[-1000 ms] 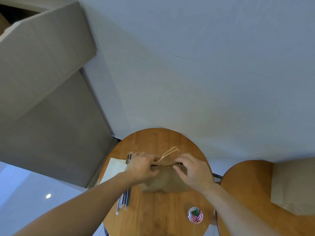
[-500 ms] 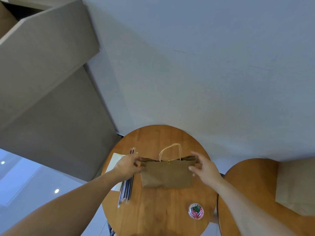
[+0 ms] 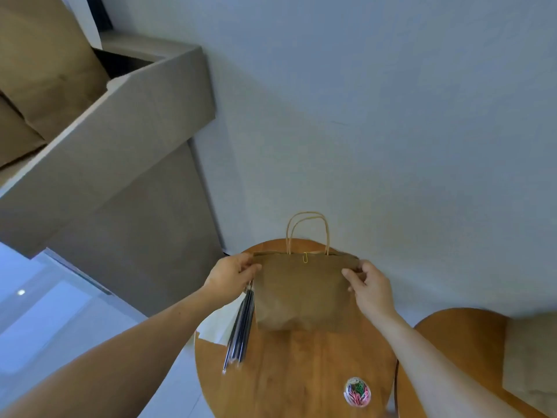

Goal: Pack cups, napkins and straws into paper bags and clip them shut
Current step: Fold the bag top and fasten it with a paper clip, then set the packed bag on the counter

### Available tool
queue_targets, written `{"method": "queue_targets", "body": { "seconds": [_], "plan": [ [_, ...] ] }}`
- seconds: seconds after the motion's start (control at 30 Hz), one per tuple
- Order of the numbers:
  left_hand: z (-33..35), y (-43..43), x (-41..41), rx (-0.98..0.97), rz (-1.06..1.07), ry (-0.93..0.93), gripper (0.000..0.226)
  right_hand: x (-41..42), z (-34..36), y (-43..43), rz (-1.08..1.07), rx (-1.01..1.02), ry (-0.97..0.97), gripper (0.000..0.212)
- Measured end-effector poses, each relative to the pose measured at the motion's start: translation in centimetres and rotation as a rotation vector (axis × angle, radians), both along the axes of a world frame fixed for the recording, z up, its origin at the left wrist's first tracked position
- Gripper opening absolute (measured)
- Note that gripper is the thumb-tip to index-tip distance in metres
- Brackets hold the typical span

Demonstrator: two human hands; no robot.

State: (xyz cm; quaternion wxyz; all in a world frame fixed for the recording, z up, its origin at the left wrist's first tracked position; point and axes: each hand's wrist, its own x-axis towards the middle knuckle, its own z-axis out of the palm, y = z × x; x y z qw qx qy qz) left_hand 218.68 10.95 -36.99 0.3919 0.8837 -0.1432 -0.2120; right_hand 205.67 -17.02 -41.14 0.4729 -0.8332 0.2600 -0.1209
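Observation:
A brown paper bag (image 3: 301, 294) hangs upright above the round wooden table (image 3: 301, 375), its twisted handles standing up. A yellow paper clip (image 3: 305, 257) pins its top edge together at the middle. My left hand (image 3: 230, 274) pinches the bag's top left corner and my right hand (image 3: 369, 282) pinches the top right corner. What is inside the bag is hidden. Dark wrapped straws (image 3: 241, 330) lie on the table's left side, over white napkins (image 3: 218, 325).
A small round container of coloured paper clips (image 3: 357, 391) sits near the table's front right. A second round table (image 3: 458, 351) at the right carries a flat brown paper bag (image 3: 530, 357). A grey cabinet (image 3: 120, 164) stands at the left, a pale wall behind.
My hands slid from the bag's middle out to its two top corners and lifted it upright. The view has tilted and come closer.

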Motion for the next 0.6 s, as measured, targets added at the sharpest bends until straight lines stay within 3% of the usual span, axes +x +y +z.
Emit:
{"method": "queue_targets", "body": {
  "seconds": [0.2,0.6],
  "plan": [
    [6.4,3.2,2.0,-0.256,0.109,-0.101,0.014,3.7,9.2,4.6,-0.097,-0.01,-0.212,0.008],
    [22.2,10.3,6.5,-0.552,0.182,-0.391,0.012,11.7,24.6,12.4,-0.143,-0.074,-0.584,0.014]
  ]
}}
